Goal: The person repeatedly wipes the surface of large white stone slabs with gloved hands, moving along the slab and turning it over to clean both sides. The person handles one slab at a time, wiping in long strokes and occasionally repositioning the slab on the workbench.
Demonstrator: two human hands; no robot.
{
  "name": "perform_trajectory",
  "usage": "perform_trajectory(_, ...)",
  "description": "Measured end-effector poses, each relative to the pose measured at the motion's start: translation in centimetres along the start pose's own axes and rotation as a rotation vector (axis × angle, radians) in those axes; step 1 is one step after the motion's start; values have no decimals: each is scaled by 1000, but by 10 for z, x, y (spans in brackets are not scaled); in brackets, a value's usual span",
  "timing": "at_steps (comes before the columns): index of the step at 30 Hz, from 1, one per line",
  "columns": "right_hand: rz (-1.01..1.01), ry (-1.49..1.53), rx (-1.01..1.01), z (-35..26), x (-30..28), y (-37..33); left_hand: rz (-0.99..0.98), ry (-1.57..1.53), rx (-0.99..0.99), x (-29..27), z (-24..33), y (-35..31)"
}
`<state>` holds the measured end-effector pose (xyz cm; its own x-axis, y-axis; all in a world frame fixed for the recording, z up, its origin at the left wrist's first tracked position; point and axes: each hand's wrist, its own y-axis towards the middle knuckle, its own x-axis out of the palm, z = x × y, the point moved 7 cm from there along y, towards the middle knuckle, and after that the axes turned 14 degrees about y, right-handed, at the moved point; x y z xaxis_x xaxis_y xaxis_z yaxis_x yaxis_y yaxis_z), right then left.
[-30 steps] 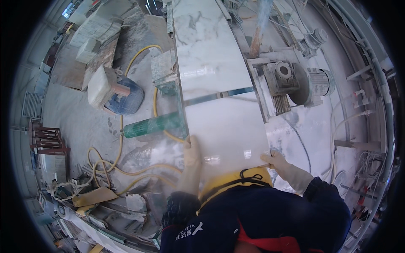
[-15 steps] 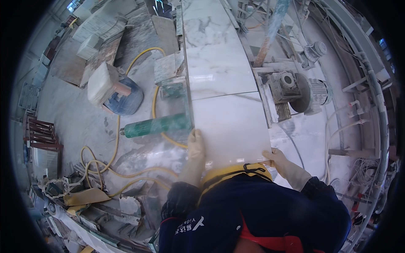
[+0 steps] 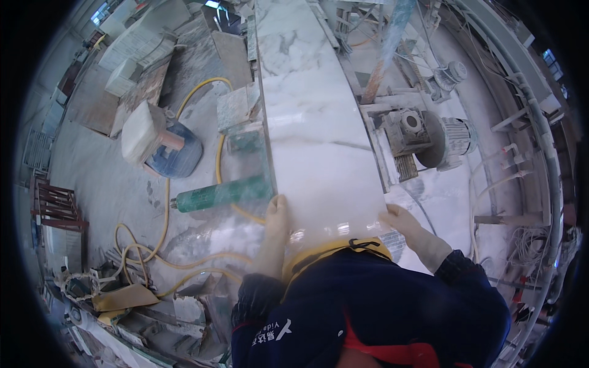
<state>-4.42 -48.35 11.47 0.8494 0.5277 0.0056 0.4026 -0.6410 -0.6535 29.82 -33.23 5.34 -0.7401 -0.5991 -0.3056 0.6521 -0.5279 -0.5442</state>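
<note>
White slab (image 3: 322, 156), long axis running 6 to nearly 12 o'clock; left hand (image 3: 276, 222) at 7, right hand (image 3: 408, 227) at 5 touch its edges, finger opening indiscernible

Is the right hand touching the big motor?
Apart: the head view shows the right hand well below the big motor, with a clear gap between.

Cream-coloured gloves cover the left hand (image 3: 277, 219) and the right hand (image 3: 402, 224). Behind each, a dark sleeve (image 3: 261, 300) shows a faint check and gathered folds. Between the hands, toward the body, sit a yellow apron (image 3: 305, 262) with a black cord (image 3: 364, 244) and a navy jacket (image 3: 399, 306) with red trim (image 3: 399, 354) and a white printed mark (image 3: 274, 334).
</note>
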Motion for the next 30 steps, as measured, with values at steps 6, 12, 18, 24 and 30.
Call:
perform_trajectory(6,-27,-360,-657,-102,25,34,-89,-107,86,-6,-10,-4)
perform_trajectory(12,-71,-996,-1065,-145,124,125,-38,154,157,-19,-7,-16)
perform_trajectory(18,-2,-1079,-1050,-160,154,179,-103,352,158,-33,-29,-44)
perform_trajectory(24,39,-1100,-1050,-154,152,187,-138,274,130,-21,-46,-54)
perform_trajectory(30,24,-1096,-1000,-160,154,191,-229,309,25,-17,-42,-49)
